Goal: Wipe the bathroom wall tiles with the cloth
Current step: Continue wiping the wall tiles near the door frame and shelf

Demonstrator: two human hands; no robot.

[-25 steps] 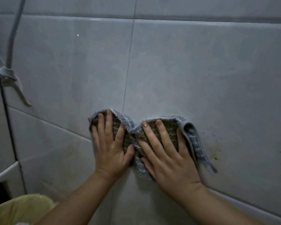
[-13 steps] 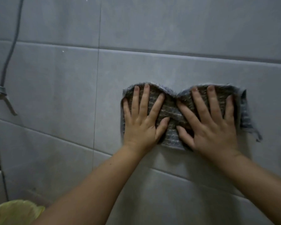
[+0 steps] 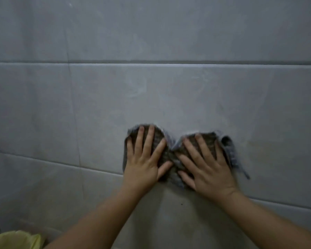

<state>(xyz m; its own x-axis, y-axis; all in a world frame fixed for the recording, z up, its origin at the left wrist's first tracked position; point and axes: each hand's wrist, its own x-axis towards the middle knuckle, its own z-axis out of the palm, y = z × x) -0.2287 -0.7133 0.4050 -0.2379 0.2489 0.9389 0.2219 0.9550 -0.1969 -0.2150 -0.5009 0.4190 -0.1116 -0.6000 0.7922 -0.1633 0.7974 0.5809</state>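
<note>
A grey-brown woven cloth (image 3: 171,155) lies flat against the grey wall tiles (image 3: 169,97), bunched in the middle into two lobes. My left hand (image 3: 144,164) presses on its left lobe with fingers straight and spread. My right hand (image 3: 206,168) presses on the right lobe the same way. A loose corner of the cloth hangs down past my right hand's little finger. The hands sit just above a horizontal grout line, thumbs almost touching.
Large grey tiles with pale grout lines fill the view; a wide horizontal joint (image 3: 169,62) runs above the hands. A yellow plastic object (image 3: 16,239) shows at the bottom left corner. A small dark speck (image 3: 181,204) marks the tile below the hands.
Both hands and the cloth slid right along the wall from the vertical grout line. The cloth bunched more in the middle. The hose and bracket at the left left the view.
</note>
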